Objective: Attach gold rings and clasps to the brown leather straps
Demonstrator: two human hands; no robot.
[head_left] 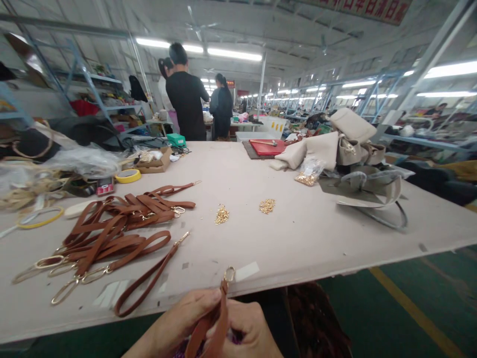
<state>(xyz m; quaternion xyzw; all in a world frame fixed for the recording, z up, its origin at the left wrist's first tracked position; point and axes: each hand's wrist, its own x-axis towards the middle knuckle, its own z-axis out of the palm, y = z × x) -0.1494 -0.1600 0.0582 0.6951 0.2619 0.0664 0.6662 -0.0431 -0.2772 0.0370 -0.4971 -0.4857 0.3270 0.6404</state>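
Both my hands are at the bottom edge, closed around one brown leather strap (219,318) with a gold ring (229,274) at its top end. My left hand (182,323) pinches the strap from the left; my right hand (248,335) wraps it from the right. The strap stands upright just off the near table edge. To the left on the table (290,238) lies a pile of similar brown straps (112,233) with gold clasps. Two small heaps of gold fittings (222,215) (267,205) lie mid-table.
Cream bags (335,144) and a bag of gold parts (307,174) sit at the far right. A red tray (266,147), a tape roll (127,175), a cardboard box (154,161) and clutter line the far and left side. People (186,99) stand beyond the table.
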